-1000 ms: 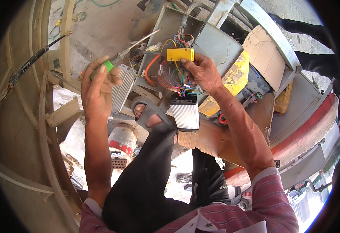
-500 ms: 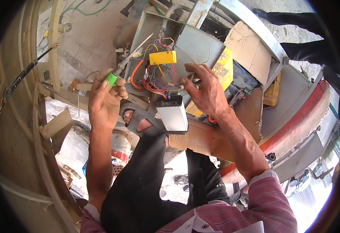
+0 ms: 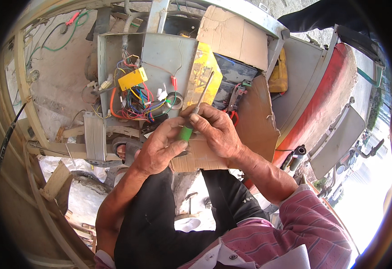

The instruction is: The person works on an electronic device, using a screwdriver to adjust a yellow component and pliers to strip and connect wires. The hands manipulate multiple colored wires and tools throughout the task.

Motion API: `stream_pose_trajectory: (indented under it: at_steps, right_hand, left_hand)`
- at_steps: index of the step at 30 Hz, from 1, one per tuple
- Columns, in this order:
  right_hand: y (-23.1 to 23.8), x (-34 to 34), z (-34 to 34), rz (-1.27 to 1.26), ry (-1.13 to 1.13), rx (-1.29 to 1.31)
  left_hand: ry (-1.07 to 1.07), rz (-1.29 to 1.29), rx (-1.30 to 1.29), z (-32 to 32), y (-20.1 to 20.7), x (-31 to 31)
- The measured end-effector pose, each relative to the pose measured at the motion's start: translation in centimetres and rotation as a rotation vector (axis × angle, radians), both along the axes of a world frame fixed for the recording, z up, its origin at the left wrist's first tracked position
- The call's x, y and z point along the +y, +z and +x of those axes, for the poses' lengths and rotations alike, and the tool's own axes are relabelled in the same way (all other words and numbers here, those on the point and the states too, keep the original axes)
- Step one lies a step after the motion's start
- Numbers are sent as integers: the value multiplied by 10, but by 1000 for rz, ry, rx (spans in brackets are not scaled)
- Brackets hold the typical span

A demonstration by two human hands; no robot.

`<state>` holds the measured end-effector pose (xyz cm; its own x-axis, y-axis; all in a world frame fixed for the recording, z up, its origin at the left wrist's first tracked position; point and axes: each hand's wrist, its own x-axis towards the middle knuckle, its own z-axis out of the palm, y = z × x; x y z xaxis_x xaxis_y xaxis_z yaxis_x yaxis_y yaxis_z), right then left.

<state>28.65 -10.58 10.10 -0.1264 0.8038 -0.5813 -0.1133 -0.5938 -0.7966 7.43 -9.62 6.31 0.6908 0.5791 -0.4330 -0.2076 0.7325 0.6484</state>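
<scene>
The bare right hand [image 3: 217, 131], which half a second ago hangs open beside the wiring, now meets the left hand [image 3: 160, 150] on the green-handled metal screwdriver [image 3: 185, 133]. The left hand curls round its green grip; the right hand pinches it where the shaft leaves the grip. Whether the right fingers hide something small I cannot tell. The tool is held in front of the body, its tip slanting away to the far right, over the yellow sheet [image 3: 210, 60]. So the work seems to have shifted from the wires to the tool itself, with both hands occupied.

At the far left, the open grey sheet-metal box [image 3: 105, 49] contains a tangle of thin multicoloured wires [image 3: 135, 105] that spills over its near side. The rectangular yellow plastic box [image 3: 132, 79] lies over these wires, shut or solid, so its contents do not show. To the right, brown cardboard [image 3: 234, 33] stands around a dark, box-shaped unit [image 3: 236, 69]; a thick red cable [image 3: 235, 117] loops at its near side.
</scene>
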Motion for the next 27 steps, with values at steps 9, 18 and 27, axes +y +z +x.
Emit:
stream_pose_trajectory:
  at_steps: [9,18,27]
  right_hand:
    - [-1,27,118,-36,-106,-365]
    - [-40,76,200,-21,144,-1155]
    - [-59,53,182,195,280,-1245]
  left_hand:
    - [-69,172,291,-7,-23,-2]
    - [-80,164,307,-6,-27,-5]
    - [-63,137,286,-11,-28,-7]
